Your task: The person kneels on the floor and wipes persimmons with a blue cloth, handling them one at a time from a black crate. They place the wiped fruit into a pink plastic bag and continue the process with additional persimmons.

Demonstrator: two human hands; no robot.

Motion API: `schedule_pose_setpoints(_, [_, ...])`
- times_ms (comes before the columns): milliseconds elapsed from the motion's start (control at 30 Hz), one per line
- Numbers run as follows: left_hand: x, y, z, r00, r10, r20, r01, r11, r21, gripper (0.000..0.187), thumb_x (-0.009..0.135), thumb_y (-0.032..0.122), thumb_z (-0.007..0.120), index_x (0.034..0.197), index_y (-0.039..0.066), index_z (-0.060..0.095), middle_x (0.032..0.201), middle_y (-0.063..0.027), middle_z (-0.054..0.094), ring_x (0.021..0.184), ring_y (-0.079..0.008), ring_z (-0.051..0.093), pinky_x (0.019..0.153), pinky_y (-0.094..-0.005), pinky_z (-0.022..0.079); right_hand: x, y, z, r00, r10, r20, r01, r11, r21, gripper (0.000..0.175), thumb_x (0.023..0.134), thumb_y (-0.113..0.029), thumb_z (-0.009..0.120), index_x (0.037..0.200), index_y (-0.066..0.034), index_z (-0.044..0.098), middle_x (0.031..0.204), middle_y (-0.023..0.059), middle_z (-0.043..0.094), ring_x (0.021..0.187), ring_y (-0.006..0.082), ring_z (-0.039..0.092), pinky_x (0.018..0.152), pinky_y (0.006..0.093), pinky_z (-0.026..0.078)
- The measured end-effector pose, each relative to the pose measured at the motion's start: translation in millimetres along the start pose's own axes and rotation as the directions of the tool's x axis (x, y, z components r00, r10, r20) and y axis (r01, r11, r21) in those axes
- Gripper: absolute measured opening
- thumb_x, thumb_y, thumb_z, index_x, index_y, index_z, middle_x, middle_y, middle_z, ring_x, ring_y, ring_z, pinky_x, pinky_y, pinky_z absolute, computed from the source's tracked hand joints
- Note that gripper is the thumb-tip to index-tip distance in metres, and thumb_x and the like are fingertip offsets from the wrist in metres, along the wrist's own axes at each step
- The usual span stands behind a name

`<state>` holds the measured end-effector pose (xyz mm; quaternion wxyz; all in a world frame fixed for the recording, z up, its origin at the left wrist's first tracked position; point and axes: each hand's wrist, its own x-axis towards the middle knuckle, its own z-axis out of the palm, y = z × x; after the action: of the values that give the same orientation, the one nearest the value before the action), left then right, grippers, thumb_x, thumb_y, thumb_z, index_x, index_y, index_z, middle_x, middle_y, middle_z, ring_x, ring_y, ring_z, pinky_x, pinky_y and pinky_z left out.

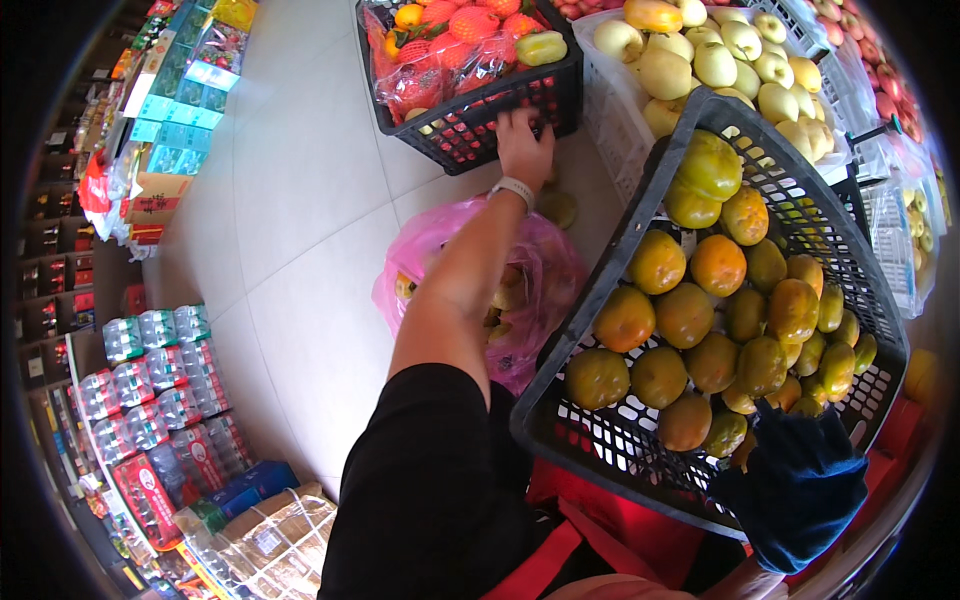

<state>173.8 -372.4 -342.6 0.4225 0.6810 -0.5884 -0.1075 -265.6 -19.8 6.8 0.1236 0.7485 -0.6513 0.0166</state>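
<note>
My left hand [525,150], with a pale wristband [514,189], reaches to the near side of a black plastic crate [465,150]. Its fingers are blurred and apart, with nothing visible in them. Beneath that forearm lies a pink plastic bag [555,262] holding some fruit [510,289]. A round greenish fruit [559,209] rests on the floor beside the bag. My right hand [799,480], covered by a dark blue glove or cloth, is at the near rim of a tilted black crate [570,322]. Green-orange persimmons [686,315] lie in that crate; the right fingers are hidden.
Net-wrapped red fruit [472,26] fills the far crate. A white crate [622,142] of pale yellow pears [716,64] stands at upper right. Bottle packs [150,397], a strapped parcel [277,532] and stacked boxes [184,112] line the left of the tiled floor [300,187].
</note>
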Motion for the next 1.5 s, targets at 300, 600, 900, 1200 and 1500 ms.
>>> schedule_pose_setpoints(300, [135, 73, -23, 0.975, 0.184, 0.123, -0.216, 0.916, 0.338, 0.080, 0.074, 0.034, 0.098, 0.145, 0.018, 0.065, 0.140, -0.0169, 0.065, 0.133, -0.0392, 0.056, 0.113, -0.0475, 0.043, 0, -5, -2, 1.000, -0.006, -0.003, 0.006, 1.000, 0.002, 0.039, 0.089, -0.024, 0.084, 0.124, -0.0130, 0.071, 0.125, 0.0049, 0.074, 0.118, 0.0277, 0.069, 0.104, 0.0398, 0.053])
schedule_pose_setpoints(600, [68, 77, -43, 0.874, 0.447, -0.189, -0.459, 0.888, -0.025, 0.063, 0.076, 0.022, 0.098, 0.130, 0.008, 0.068, 0.125, -0.0150, 0.069, 0.119, -0.0374, 0.062, 0.109, -0.0470, 0.047, -11, -1, -5, 1.000, -0.006, 0.002, 0.006, 1.000, -0.003, 0.041, 0.090, -0.024, 0.084, 0.127, -0.0120, 0.070, 0.127, 0.0056, 0.074, 0.120, 0.0277, 0.068, 0.106, 0.0398, 0.052])
schedule_pose_setpoints(900, [-49, -1, 35, 0.540, -0.538, 0.648, 0.730, 0.682, -0.042, 0.076, 0.090, 0.043, 0.090, 0.145, 0.000, 0.062, 0.131, -0.0226, 0.073, 0.117, -0.0355, 0.074, 0.103, -0.0456, 0.059, -20, 2, -9, 1.000, -0.023, 0.006, 0.023, 1.000, -0.010, 0.044, 0.090, -0.024, 0.085, 0.130, -0.0109, 0.069, 0.130, 0.0063, 0.074, 0.122, 0.0277, 0.068, 0.108, 0.0398, 0.052])
schedule_pose_setpoints(1200, [-47, -11, 31, 0.863, -0.181, 0.471, 0.130, 0.982, 0.139, 0.049, 0.097, 0.045, 0.075, 0.121, 0.003, 0.076, 0.116, -0.0257, 0.078, 0.111, -0.0405, 0.076, 0.097, -0.0470, 0.060, -17, 0, -12, 0.997, -0.076, 0.016, 0.076, 0.997, 0.001, 0.047, 0.091, -0.025, 0.085, 0.132, -0.0099, 0.069, 0.132, 0.0069, 0.074, 0.124, 0.0277, 0.067, 0.110, 0.0399, 0.051])
schedule_pose_setpoints(1500, [-159, 45, -224, 0.931, -0.199, 0.305, 0.303, 0.887, -0.349, 0.031, 0.116, 0.027, 0.057, 0.106, 0.000, 0.069, 0.084, -0.0045, 0.065, 0.076, -0.0128, 0.063, 0.069, -0.0321, 0.052, -12, -20, -22, 0.978, -0.208, 0.013, 0.208, 0.978, 0.037, 0.049, 0.092, -0.025, 0.086, 0.135, -0.0089, 0.068, 0.134, 0.0076, 0.074, 0.126, 0.0277, 0.067, 0.112, 0.0399, 0.051])
